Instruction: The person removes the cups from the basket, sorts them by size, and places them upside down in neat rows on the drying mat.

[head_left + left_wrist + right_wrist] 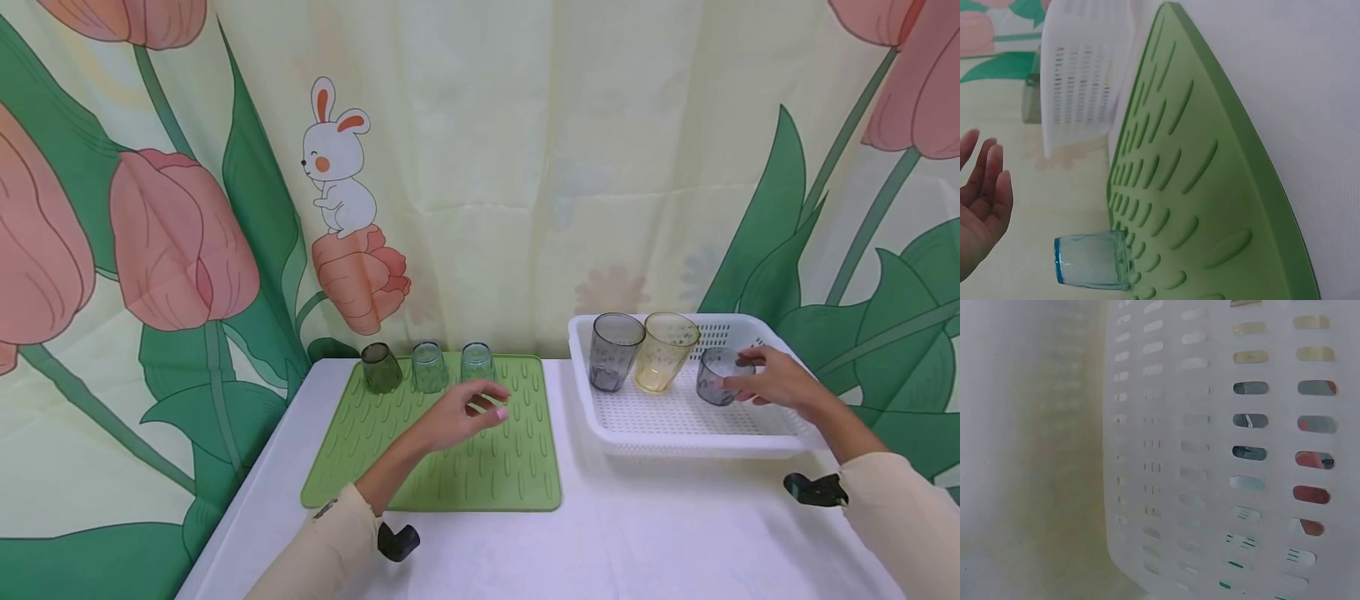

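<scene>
My right hand (772, 379) pinches the rim of a small grey drinking glass (715, 379) at the right side of the white basket (697, 443). To its left in the basket lean a tall grey glass (615, 354) and a tall yellow glass (663, 354). With fingers slightly bent and nothing in them, my left hand (463, 414) hovers over the green drying mat (517, 475). Along the mat's back edge stand a dark glass (381, 369), a greenish glass (429, 368) and a blue-rimmed glass (1088, 260). The basket wall hides the right hand in the right wrist view.
A white cloth (645, 525) covers the table under the mat and basket. Right behind the table hangs a curtain (480, 167) printed with tulips and a rabbit. The basket's raised, slotted wall (1216, 425) surrounds the glasses in it.
</scene>
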`<state>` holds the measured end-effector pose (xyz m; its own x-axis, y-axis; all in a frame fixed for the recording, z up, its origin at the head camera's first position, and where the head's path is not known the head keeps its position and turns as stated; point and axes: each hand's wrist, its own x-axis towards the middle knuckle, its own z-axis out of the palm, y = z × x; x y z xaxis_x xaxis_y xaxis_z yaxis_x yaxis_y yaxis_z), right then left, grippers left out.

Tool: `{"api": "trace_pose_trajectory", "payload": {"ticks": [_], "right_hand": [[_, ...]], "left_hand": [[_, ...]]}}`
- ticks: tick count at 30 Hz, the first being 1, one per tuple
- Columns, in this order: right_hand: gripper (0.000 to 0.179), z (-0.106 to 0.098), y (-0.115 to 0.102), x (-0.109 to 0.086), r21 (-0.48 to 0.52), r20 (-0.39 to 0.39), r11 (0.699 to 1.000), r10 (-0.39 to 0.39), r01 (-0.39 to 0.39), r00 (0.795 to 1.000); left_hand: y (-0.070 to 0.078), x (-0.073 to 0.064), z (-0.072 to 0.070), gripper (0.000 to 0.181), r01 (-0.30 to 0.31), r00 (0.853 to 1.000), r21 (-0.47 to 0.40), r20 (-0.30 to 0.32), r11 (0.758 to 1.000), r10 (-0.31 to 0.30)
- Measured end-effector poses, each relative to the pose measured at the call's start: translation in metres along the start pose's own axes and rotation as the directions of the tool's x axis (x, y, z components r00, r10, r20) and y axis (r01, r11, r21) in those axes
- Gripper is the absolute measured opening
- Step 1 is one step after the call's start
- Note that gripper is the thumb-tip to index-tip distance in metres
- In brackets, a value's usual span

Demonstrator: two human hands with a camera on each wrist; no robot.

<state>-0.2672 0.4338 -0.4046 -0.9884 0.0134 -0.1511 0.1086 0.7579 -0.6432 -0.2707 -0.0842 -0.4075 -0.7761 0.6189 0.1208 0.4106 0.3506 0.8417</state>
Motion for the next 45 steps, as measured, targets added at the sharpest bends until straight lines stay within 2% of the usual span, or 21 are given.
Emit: {"api": "trace_pose_trajectory", "payload": {"ticks": [11, 17, 21, 27, 31, 34, 40, 45], "right_hand": [[0.087, -0.006, -0.016, -0.023, 0.043, -0.066, 0.994, -0.098, 0.101, 0.993], [0.078, -0.006, -0.041, -0.042, 0.068, -0.118, 0.984, -0.159, 0.167, 0.980], [0.070, -0.002, -0.060, -0.057, 0.087, -0.126, 0.973, -0.202, 0.214, 0.971], [0.065, 0.014, -0.091, -0.074, 0.173, -0.106, 0.931, -0.305, 0.320, 0.946], [0.066, 0.032, -0.114, -0.084, 0.212, -0.088, 0.898, -0.375, 0.385, 0.923], [0.068, 0.047, -0.130, -0.090, 0.241, -0.061, 0.878, -0.411, 0.413, 0.909], [0.074, 0.074, -0.153, -0.099, 0.347, 0.031, 0.854, -0.424, 0.388, 0.905], [0.078, 0.090, -0.165, -0.103, 0.379, 0.116, 0.857, -0.418, 0.349, 0.901]], "left_hand": [[0.003, 0.006, 0.005, 0.035, 0.011, 1.000, -0.018, 0.014, 1.000, -0.011], [0.007, 0.007, 0.005, 0.034, -0.016, 1.000, -0.027, 0.018, 0.999, 0.016], [0.009, 0.007, 0.005, 0.034, -0.032, 0.999, -0.036, 0.017, 0.999, 0.033], [0.018, 0.008, 0.010, 0.038, -0.084, 0.996, -0.031, 0.012, 0.996, 0.085], [0.027, 0.008, 0.015, 0.042, -0.124, 0.992, -0.022, 0.022, 0.992, 0.125], [0.035, 0.009, 0.020, 0.046, -0.131, 0.991, -0.008, 0.034, 0.991, 0.131], [0.050, 0.008, 0.032, 0.057, -0.142, 0.989, -0.012, 0.035, 0.990, 0.142], [0.058, 0.006, 0.041, 0.069, -0.173, 0.984, -0.007, 0.046, 0.985, 0.173]]}}
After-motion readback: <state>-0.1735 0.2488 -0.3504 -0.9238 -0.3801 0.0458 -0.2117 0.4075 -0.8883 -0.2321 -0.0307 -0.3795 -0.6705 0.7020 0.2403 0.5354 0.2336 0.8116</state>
